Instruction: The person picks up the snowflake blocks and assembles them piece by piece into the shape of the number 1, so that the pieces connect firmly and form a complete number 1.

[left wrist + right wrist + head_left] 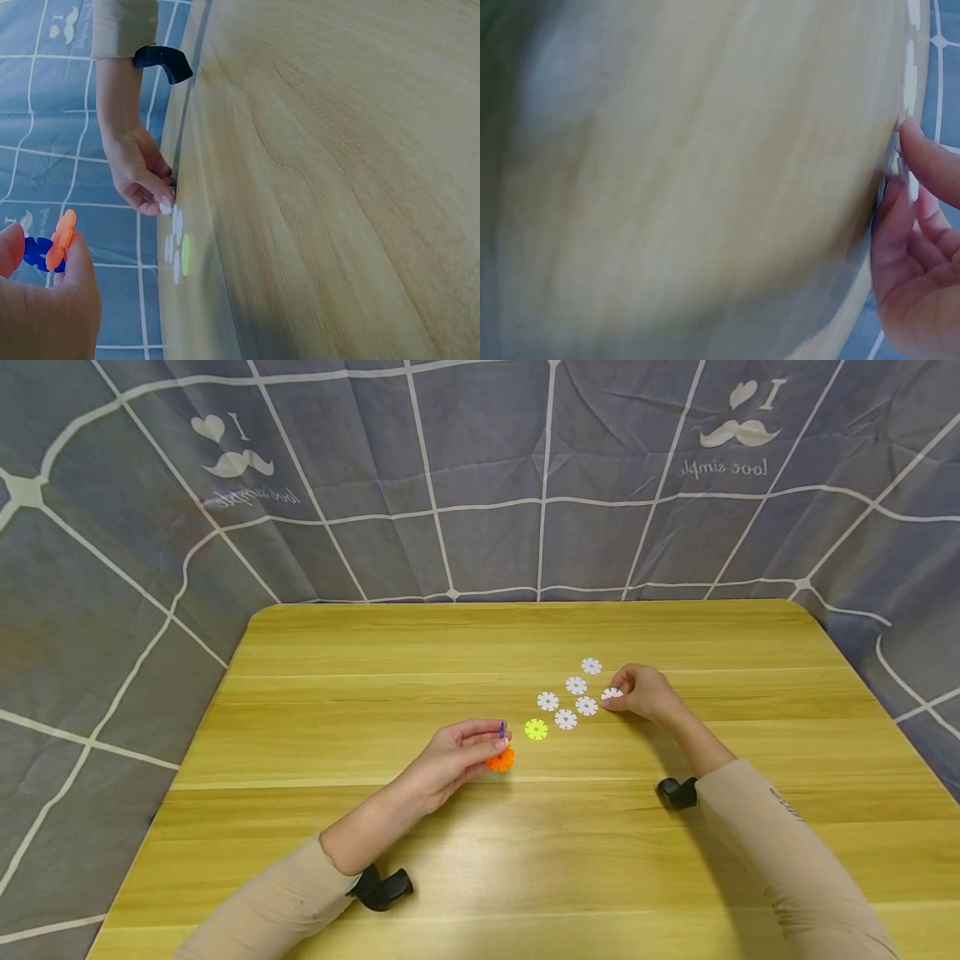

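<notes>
My left hand [461, 756] holds an orange notched plastic disc [501, 760] and a blue disc [502, 729] between thumb and fingers, above the table. In the left wrist view the blue disc [35, 253] crosses the orange disc [61, 240] at an angle. My right hand [647, 693] pinches a white notched disc [612, 693] at the right end of a group of similar discs. The nearest of these is a white disc [587, 706]. In the right wrist view, the thumb and fingers of the right hand [922, 255] meet around the disc's edge.
Several more white discs, one at the back [591, 666], lie flat on the wooden table [337, 693]. A yellow-green disc [536, 729] lies between them and my left hand. Black curved wrist mounts [382, 889] hang below both sleeves. A grey curtain [487, 468] stands behind the table.
</notes>
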`<state>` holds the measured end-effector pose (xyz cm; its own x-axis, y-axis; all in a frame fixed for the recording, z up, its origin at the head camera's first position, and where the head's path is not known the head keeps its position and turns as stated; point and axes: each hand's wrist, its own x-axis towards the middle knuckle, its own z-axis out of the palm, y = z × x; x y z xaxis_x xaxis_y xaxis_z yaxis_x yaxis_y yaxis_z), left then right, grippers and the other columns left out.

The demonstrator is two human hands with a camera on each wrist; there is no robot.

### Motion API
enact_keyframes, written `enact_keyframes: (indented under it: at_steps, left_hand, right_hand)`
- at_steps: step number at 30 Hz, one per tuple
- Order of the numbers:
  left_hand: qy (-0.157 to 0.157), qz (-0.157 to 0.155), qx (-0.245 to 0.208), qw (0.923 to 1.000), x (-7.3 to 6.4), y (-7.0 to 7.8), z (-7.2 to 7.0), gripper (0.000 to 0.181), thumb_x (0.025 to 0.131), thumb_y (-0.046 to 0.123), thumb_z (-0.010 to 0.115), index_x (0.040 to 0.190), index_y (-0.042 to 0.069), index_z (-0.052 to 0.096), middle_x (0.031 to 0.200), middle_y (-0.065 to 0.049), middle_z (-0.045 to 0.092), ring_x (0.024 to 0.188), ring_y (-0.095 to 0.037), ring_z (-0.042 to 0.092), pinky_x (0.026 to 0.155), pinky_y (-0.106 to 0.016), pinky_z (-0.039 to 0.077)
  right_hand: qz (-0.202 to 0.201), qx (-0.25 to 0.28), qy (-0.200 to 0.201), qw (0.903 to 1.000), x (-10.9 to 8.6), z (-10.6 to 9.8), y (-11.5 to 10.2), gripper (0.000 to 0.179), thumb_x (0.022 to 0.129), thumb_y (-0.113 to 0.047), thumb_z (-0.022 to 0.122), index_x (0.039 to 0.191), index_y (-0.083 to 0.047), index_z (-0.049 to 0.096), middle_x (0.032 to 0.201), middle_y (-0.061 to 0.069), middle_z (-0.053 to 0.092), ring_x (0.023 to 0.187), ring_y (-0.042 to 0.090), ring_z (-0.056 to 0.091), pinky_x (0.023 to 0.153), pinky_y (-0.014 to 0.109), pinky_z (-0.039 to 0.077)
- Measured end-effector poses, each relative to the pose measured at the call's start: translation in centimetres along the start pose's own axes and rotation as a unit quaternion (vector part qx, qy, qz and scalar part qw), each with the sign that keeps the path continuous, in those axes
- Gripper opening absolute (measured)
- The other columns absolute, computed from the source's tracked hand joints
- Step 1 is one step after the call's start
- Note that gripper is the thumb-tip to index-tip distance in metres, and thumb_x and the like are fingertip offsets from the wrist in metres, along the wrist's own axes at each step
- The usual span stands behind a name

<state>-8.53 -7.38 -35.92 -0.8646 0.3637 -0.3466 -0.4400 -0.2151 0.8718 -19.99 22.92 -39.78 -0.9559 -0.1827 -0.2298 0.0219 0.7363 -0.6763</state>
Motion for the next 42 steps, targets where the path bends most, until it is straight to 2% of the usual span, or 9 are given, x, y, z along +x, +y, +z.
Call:
enact_keyframes:
  at_steps: [4, 9, 16, 22, 30, 36, 42]
  left_hand:
    - [0.001, -0.001, -0.001, 1.0, 0.0, 0.0, 0.0, 0.042, 0.091, -0.002, 0.055, 0.129, -0.012, 0.043, 0.125, -0.026, 0.051, 0.089, -0.009, 0.062, 0.08, -0.021, 0.051]
    - [0.007, -0.005, -0.003, 1.0, 0.1, 0.1, -0.1, 0.042, 0.09, -0.002, 0.056, 0.129, -0.011, 0.043, 0.124, -0.024, 0.052, 0.089, -0.01, 0.062, 0.081, -0.022, 0.051]
    - [0.01, -0.007, -0.003, 0.9999, 0.1, 0.3, 0.0, 0.042, 0.091, -0.002, 0.055, 0.13, -0.011, 0.043, 0.126, -0.025, 0.05, 0.089, -0.009, 0.061, 0.082, -0.022, 0.051]
    - [0.01, -0.005, 0.003, 0.9999, 0.1, 0.4, 0.0, 0.042, 0.09, -0.001, 0.056, 0.129, -0.011, 0.045, 0.124, -0.023, 0.053, 0.089, -0.009, 0.062, 0.082, -0.022, 0.051]
    - [-0.001, -0.001, 0.009, 1.0, 0.1, 0.5, 0.3, 0.041, 0.09, -0.001, 0.056, 0.129, -0.011, 0.045, 0.125, -0.025, 0.051, 0.091, -0.009, 0.061, 0.084, -0.023, 0.051]
    - [-0.019, 0.002, 0.017, 0.9997, 0.0, 0.6, 0.5, 0.044, 0.09, -0.001, 0.055, 0.131, -0.012, 0.042, 0.126, -0.028, 0.049, 0.091, -0.01, 0.06, 0.083, -0.022, 0.051]
    - [-0.024, 0.014, 0.03, 0.9992, -0.1, 0.6, 0.6, 0.043, 0.09, -0.001, 0.056, 0.129, -0.013, 0.044, 0.111, -0.014, 0.059, 0.092, -0.011, 0.061, 0.084, -0.024, 0.051]
  right_hand:
    - [0.01, 0.068, -0.021, 0.9974, -0.2, -0.1, -0.4, 0.031, 0.082, -0.009, 0.072, 0.102, 0.007, 0.054, 0.076, 0.005, 0.05, 0.064, 0.013, 0.051, 0.057, 0.021, 0.049]
    - [-0.012, 0.137, -0.049, 0.9893, -0.4, -0.1, -1.5, 0.028, 0.087, -0.004, 0.064, 0.108, 0.011, 0.054, 0.072, 0.004, 0.058, 0.062, 0.012, 0.055, 0.059, 0.022, 0.05]
    - [-0.028, 0.191, -0.069, 0.9788, -1.0, 0.1, -4.1, 0.03, 0.087, -0.003, 0.063, 0.111, 0.011, 0.054, 0.07, 0.002, 0.059, 0.062, 0.011, 0.057, 0.065, 0.025, 0.054]
    - [-0.044, 0.244, -0.097, 0.9639, -1.9, 0.4, -6.3, 0.028, 0.088, -0.003, 0.061, 0.11, 0.013, 0.051, 0.07, 0.0, 0.061, 0.063, 0.01, 0.057, 0.066, 0.025, 0.054]
    - [-0.083, 0.258, -0.137, 0.9526, -3.3, 1.1, -8.9, 0.02, 0.09, -0.001, 0.057, 0.105, 0.011, 0.051, 0.068, 0.002, 0.059, 0.059, 0.011, 0.055, 0.06, 0.026, 0.053]
    - [-0.12, 0.238, -0.172, 0.9482, -4.2, 1.6, -10.2, 0.014, 0.092, -0.004, 0.055, 0.099, 0.008, 0.052, 0.065, 0.005, 0.055, 0.057, 0.014, 0.054, 0.054, 0.024, 0.05]
    - [-0.147, 0.229, -0.194, 0.9426, -4.8, 1.8, -11.1, 0.012, 0.095, -0.005, 0.052, 0.098, 0.006, 0.05, 0.063, 0.007, 0.051, 0.053, 0.014, 0.049, 0.049, 0.022, 0.044]
